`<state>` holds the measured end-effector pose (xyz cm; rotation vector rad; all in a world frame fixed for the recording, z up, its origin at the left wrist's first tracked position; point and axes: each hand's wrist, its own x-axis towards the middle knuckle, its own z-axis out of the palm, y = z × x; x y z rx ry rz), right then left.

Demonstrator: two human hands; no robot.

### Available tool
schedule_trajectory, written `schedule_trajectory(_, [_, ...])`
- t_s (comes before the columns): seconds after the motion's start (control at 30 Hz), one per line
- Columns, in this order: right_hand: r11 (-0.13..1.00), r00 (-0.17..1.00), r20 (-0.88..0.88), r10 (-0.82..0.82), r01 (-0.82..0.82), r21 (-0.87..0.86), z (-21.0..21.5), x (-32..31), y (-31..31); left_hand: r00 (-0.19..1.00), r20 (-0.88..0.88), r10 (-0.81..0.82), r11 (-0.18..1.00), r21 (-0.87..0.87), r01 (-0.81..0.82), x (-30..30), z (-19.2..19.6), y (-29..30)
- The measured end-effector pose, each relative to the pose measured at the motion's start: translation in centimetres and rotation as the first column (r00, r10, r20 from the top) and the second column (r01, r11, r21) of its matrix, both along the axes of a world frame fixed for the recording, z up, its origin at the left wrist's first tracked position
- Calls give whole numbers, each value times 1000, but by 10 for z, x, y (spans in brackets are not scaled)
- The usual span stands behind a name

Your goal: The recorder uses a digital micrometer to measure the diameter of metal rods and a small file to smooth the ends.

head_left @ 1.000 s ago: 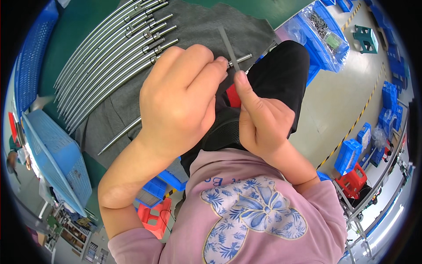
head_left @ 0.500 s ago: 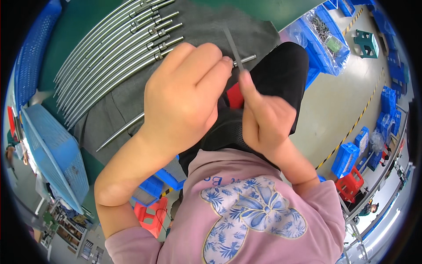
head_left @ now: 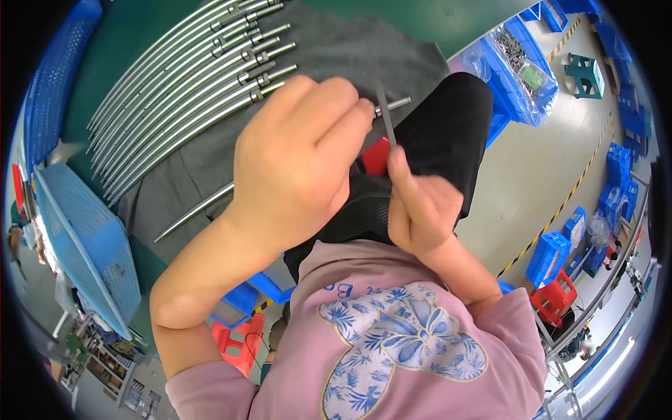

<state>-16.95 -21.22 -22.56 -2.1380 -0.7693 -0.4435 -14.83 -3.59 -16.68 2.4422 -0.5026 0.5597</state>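
Observation:
My left hand (head_left: 297,157) is closed around a slim metal rod (head_left: 197,210). The rod's pointed end shows to the left of my wrist, and its other end sticks out past my fingers on the right; the middle is hidden in the fist. A narrow, flat grey file (head_left: 387,119) lies across that right end, seemingly touching it. The near end of the file is in my closed right hand (head_left: 428,210), with the thumb stretched along it. Several similar metal rods (head_left: 189,91) with collars near one end lie side by side beyond my left hand.
Dark grey cloth (head_left: 343,42) covers part of the green table (head_left: 413,17). A light blue basket (head_left: 91,238) stands at the left. Bagged metal parts sit in a blue bin (head_left: 521,77) at right, near a green stool (head_left: 584,75). Red stools (head_left: 238,343) stand low.
My right hand has drawn the file back toward my body along the rod's end. My left hand and its rod have shifted only slightly.

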Motion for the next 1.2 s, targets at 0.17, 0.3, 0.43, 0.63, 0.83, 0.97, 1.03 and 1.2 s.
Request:
schedule_trajectory(0.17, [999, 992, 121, 26, -30, 29, 5, 15, 11, 1000, 29, -8, 1000, 5, 8, -1, 1, 3])
schedule_trajectory(0.3, [1000, 998, 64, 19, -18, -10, 1, 0, -1, 1000, 11, -4, 1000, 12, 3, -1, 2, -1])
schedule_trajectory(0.43, [999, 992, 127, 18, -23, 37, 2, 18, 12, 996, 84, -7, 1000, -2, 8, 1, -1, 2])
schedule_trajectory(0.63, [997, 990, 138, 23, -32, 63, -2, 16, 11, 999, 47, -13, 1000, 7, 12, 1, 0, 2])
schedule_trajectory(0.83, [999, 1000, 29, 8, -9, 48, -4, -4, -1, 1000, 1, -5, 1000, -6, 5, -1, 0, 1])
schedule_trajectory(0.97, [994, 986, 163, 40, -56, 95, 5, 30, 17, 1000, 21, -23, 1000, 0, 23, 0, 0, 1])
schedule_trajectory(1.03, [997, 990, 139, 30, -38, 60, 0, 16, 6, 1000, -6, -4, 1000, 4, 4, 0, 1, 2])
schedule_trajectory(1.2, [998, 992, 112, 51, -55, 28, 8, 23, 8, 999, 31, -9, 1000, -3, 9, 1, -1, 0])
